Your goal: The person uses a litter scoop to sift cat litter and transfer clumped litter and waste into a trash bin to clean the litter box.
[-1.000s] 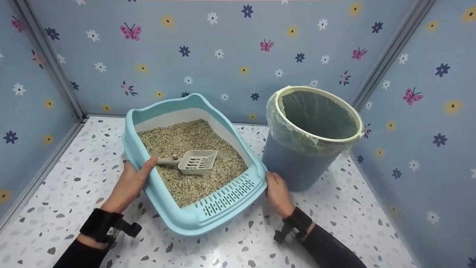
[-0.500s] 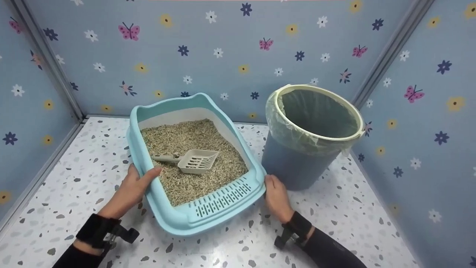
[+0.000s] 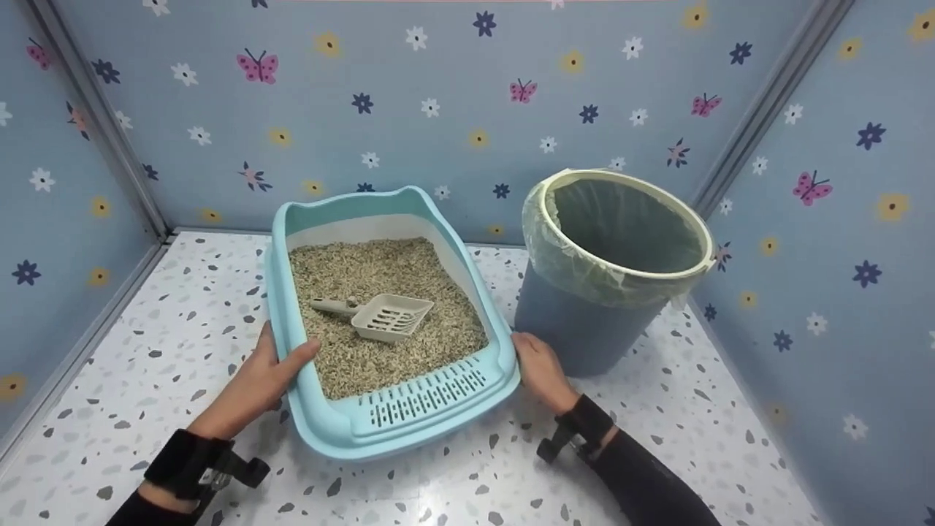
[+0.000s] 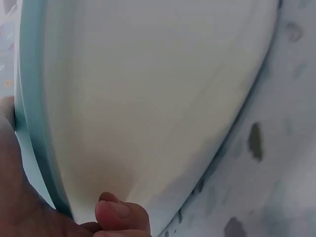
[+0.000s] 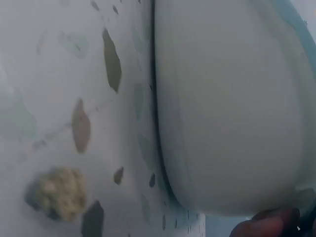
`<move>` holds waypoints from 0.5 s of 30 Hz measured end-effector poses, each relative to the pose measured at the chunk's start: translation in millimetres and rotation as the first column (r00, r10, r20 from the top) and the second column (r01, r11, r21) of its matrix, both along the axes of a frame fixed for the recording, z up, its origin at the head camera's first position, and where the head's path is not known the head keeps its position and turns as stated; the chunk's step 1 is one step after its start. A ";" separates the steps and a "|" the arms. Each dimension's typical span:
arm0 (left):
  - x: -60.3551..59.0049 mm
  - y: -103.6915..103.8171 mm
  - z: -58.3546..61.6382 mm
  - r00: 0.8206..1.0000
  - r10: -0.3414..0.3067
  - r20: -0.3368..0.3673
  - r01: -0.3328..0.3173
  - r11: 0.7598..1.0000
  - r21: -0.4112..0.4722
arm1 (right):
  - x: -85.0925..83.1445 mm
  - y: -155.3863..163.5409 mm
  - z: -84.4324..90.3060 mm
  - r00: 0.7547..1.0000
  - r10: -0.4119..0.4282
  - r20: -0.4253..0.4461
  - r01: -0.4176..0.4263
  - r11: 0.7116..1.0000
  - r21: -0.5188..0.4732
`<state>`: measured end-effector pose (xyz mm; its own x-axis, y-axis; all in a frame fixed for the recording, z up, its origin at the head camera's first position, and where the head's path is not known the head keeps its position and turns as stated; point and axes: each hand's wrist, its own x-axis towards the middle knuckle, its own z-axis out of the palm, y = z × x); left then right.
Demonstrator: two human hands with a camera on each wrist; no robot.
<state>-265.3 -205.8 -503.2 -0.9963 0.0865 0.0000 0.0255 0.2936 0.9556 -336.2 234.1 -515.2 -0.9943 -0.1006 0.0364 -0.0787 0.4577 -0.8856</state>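
A light blue litter box (image 3: 409, 427) with a white lower body stands on the speckled surface, filled with tan cat litter (image 3: 365, 270). On the litter lies a beige slotted litter scoop (image 3: 391, 318), its handle pointing left. My left hand (image 3: 252, 380) grips the left rim, thumb over the top; in the left wrist view its curled fingertips (image 4: 121, 215) show beneath the rim against the white wall. My right hand (image 3: 540, 372) holds the rim at the front right corner, and its fingertips (image 5: 259, 228) appear under that corner in the right wrist view.
A blue-grey trash bin (image 3: 566, 321) with a pale rim and a plastic liner (image 3: 584, 270) stands right beside the box, close to my right hand. A small tan clump (image 5: 61, 192) lies on the surface in the right wrist view. Flower-patterned panels (image 3: 453, 66) enclose three sides.
The litter box has turned clockwise, its back swinging right and its front edge left. Both hands have stayed on the rim, and the scoop has turned with the box. The bin has not moved.
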 end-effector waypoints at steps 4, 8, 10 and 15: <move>0.4 3.1 -1.0 1.000 -0.004 -0.022 0.004 1.000 0.017 | -10.2 6.8 -10.5 0.999 -0.002 -0.033 0.004 0.999 0.039; -5.5 -3.5 -1.5 1.000 -0.018 -0.022 0.019 0.999 0.050 | -9.3 11.8 -29.3 0.993 0.027 -0.112 -0.022 0.999 0.046; -9.6 -8.4 -2.6 1.000 -0.027 0.001 0.027 0.997 0.075 | -2.6 12.9 -36.1 0.985 0.053 -0.167 -0.049 0.998 0.025; -22.3 -16.6 -5.5 0.999 -0.038 0.028 0.036 0.996 0.083 | 26.0 7.0 -22.1 0.976 0.114 -0.183 -0.122 0.992 -0.033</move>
